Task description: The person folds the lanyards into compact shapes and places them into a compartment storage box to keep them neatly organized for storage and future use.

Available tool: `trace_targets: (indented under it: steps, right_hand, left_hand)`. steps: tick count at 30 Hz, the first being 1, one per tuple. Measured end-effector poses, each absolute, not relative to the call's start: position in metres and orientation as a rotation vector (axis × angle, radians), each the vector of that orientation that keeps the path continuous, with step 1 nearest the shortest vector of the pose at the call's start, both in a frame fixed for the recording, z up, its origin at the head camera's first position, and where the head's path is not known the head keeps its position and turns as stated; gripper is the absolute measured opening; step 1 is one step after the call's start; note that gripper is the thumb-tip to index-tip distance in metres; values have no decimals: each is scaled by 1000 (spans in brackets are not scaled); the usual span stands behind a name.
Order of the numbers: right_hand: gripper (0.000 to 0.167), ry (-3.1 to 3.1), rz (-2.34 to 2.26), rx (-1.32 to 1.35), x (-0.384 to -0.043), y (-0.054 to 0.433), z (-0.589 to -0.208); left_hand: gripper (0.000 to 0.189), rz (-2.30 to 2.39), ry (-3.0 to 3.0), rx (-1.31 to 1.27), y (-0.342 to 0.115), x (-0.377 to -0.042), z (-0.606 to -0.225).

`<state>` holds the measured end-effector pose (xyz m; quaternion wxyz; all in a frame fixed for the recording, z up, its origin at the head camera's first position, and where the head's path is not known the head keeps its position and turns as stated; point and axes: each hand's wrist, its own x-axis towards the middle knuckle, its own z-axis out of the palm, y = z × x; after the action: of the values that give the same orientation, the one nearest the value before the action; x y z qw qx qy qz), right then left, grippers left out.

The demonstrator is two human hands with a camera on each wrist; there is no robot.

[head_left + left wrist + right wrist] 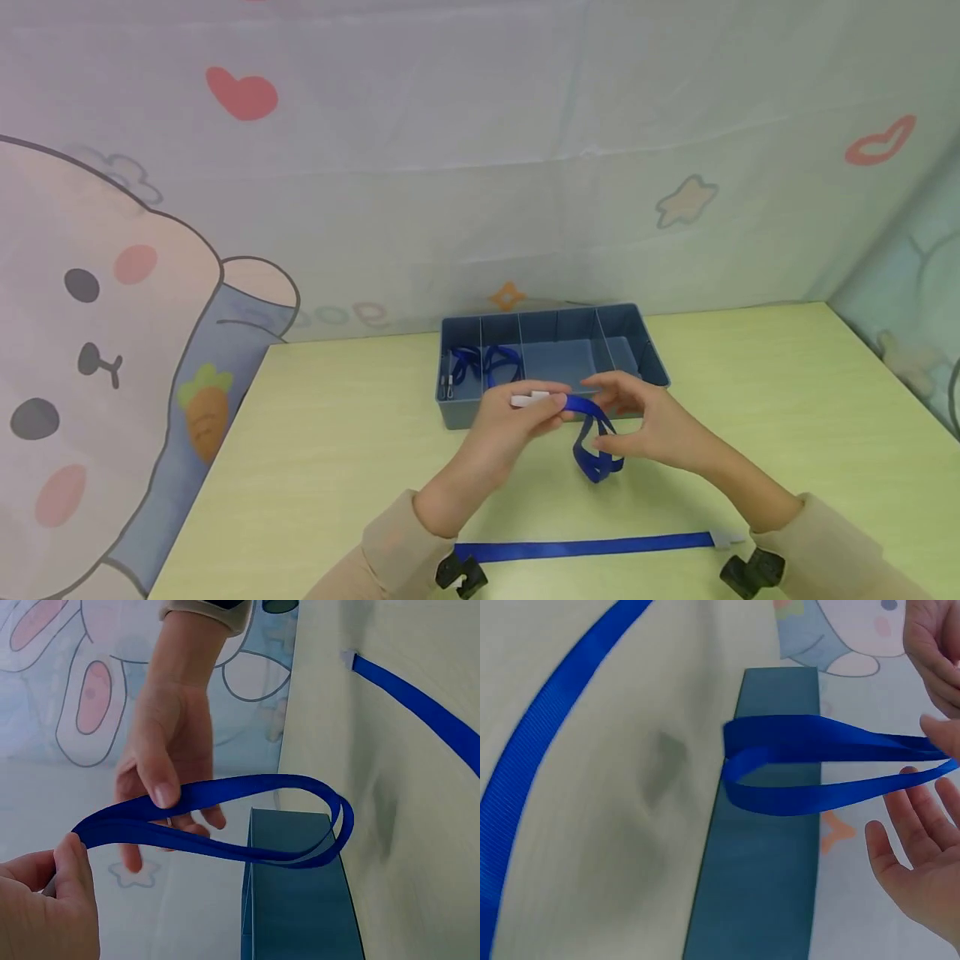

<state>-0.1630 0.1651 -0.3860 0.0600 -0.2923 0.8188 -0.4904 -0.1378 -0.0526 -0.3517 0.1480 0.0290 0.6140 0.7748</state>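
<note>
My left hand pinches a folded blue lanyard near its white plastic end piece. From those fingertips the lanyard's loops hang down in front of the tray. My right hand is beside the loops with thumb and fingers spread apart. Seen from the left wrist, the thumb of that hand overlaps the upper ribbon band, while the other fingers stay loose behind. In the right wrist view the right hand's fingers extend below the ribbon, uncurled.
A blue-grey divided tray stands at the table's back edge. Coiled blue lanyards lie in its left compartments, with metal clips in the leftmost one. Another blue lanyard lies stretched out along the table near my forearms. A printed cloth hangs behind.
</note>
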Motion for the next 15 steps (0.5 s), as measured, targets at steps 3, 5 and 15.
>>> trace_targets:
  steps: [3, 5, 15]
  right_hand:
    - [43, 2468, -1536, -879, -161, 164, -390]
    - [30, 2487, -1541, -882, -161, 165, -393]
    - [8, 2572, -1503, -867, -163, 177, -405]
  left_hand:
    - [24, 2239, 1738, 73, -54, -138, -350]
    - [25, 2240, 1733, 71, -54, -138, -350]
    - [27, 2257, 1737, 84, -63, -139, -350]
